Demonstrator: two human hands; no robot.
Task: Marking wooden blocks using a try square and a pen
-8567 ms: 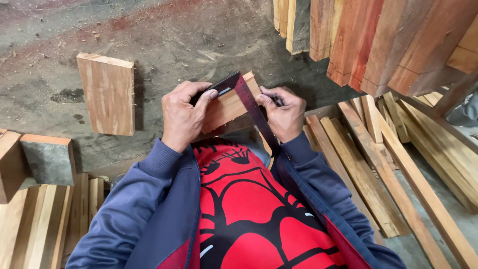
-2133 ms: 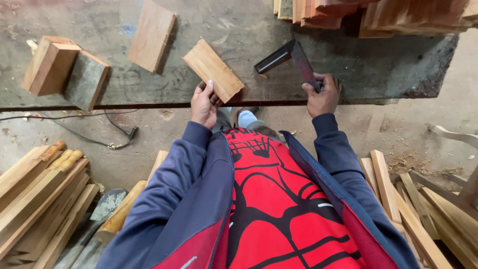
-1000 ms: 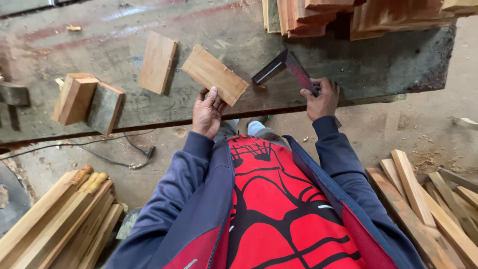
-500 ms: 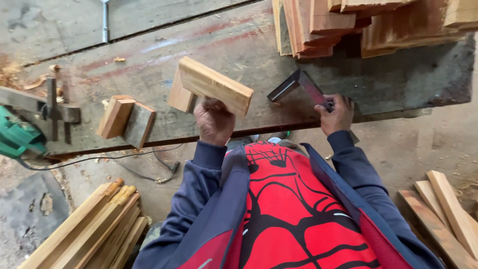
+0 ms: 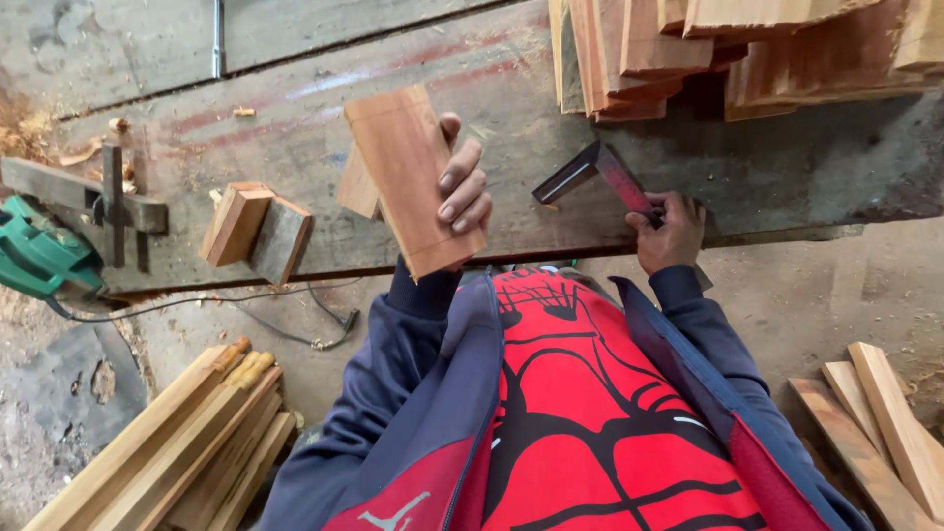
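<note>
Wooden board [image 5: 413,177] stood lifted clear of the workbench [image 5: 295,177], turned from the flat, slanted lie of half a second earlier to a near-upright face toward the camera. The left hand [image 5: 462,187] was behind it, fingers wrapped round the right edge and clamped on the board. The right hand [image 5: 671,231] had stayed at the near edge of the bench, fingers closed on the blade of the metal try square [image 5: 595,175], which rested on the bench top. Judged from this, measuring had paused and the board's face was under inspection. Farther left lay a second board [image 5: 356,187], partly hidden by the lifted one, then two small blocks [image 5: 258,228] touching each other, and a green power tool [image 5: 39,258]. At the far edge, stacked timber [image 5: 728,49] overhung the bench
</note>
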